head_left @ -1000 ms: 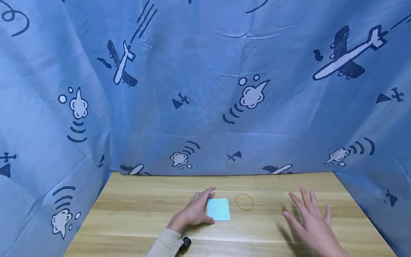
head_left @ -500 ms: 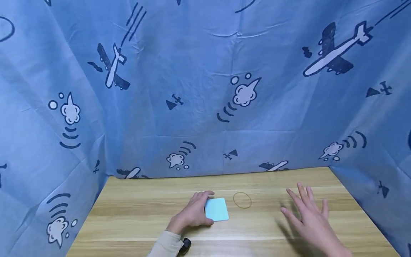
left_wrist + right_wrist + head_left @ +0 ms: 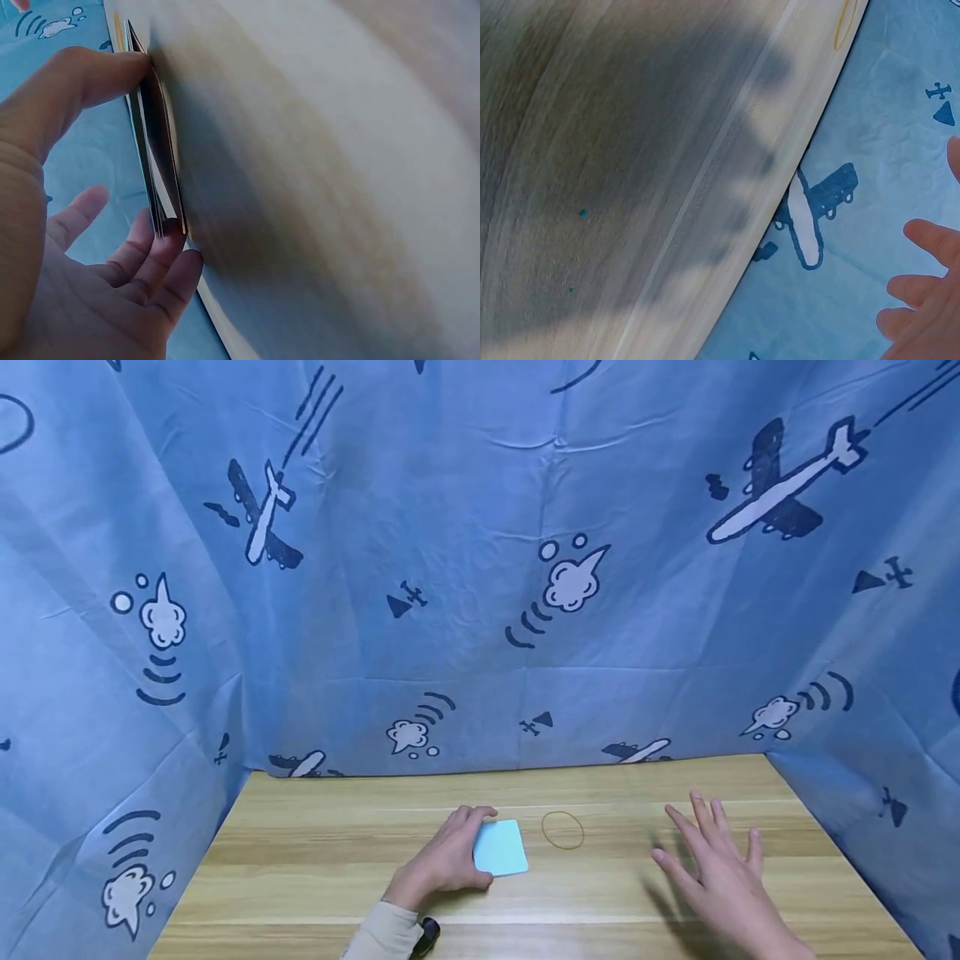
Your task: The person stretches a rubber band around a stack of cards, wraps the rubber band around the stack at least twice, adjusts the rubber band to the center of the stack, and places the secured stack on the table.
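Note:
My left hand (image 3: 447, 853) grips a stack of thin square cards (image 3: 501, 847) with a light blue top face, thumb at the near edge and fingers at the far edge. Seen edge-on in the left wrist view, the cards (image 3: 154, 150) show a gap between some of their layers. To the right of the stack, a thin yellow-brown rubber band (image 3: 562, 830) lies in a loop on the table. My right hand (image 3: 723, 881) hovers at the right with its fingers spread, holding nothing, and casts a shadow on the wood.
The light wood table (image 3: 337, 827) ends at a blue curtain (image 3: 450, 635) printed with planes and clouds, which rises behind it and on both sides. A dark band (image 3: 427, 937) sits at my left wrist, beside a pale sleeve (image 3: 384, 933).
The head view has turned a little, so everything sits slightly further left in it. My left hand keeps its grip on the cards, and my right hand stays spread.

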{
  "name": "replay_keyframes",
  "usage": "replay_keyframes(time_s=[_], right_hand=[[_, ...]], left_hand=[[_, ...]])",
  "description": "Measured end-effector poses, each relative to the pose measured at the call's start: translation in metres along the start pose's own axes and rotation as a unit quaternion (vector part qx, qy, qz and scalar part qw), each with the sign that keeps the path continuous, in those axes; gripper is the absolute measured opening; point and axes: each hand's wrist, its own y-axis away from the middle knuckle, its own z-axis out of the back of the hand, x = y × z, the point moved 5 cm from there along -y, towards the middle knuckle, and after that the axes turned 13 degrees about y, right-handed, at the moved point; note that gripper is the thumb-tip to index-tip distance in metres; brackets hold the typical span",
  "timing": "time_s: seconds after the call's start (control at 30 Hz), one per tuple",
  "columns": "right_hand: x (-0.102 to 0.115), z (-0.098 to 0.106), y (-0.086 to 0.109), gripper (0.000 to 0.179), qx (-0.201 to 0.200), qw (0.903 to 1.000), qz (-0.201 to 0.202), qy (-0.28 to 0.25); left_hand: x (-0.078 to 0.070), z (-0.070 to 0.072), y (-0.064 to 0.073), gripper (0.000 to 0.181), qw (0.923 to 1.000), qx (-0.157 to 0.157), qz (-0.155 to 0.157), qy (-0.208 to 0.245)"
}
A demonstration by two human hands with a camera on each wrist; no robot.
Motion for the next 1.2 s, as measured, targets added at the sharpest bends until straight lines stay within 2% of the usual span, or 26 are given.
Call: replay_keyframes(time_s=[0.2,0.57,0.67,0.93,1.2], right_hand=[[-0.001,-0.003,-0.001,0.070,0.012,0.9999,-0.004,-0.001],[-0.001,-0.007,-0.003,0.068,0.017,0.9998,-0.002,0.001],[-0.001,-0.008,-0.005,0.068,0.018,0.9998,-0.001,0.000],[-0.002,-0.012,-0.006,0.070,0.036,0.9993,-0.010,0.003],[-0.003,-0.015,-0.006,0.070,0.032,0.9994,-0.009,0.004]], left_hand=[[0.000,0.001,0.000,0.095,1.0000,0.002,-0.001,0.005],[-0.004,0.004,-0.001,0.095,0.9994,-0.002,-0.019,-0.029],[-0.005,0.004,0.000,0.095,0.9995,0.000,-0.021,-0.024],[-0.003,0.001,0.000,0.095,0.9999,0.013,-0.010,0.001],[-0.002,0.000,0.002,0.095,0.9994,0.025,0.011,0.018]])
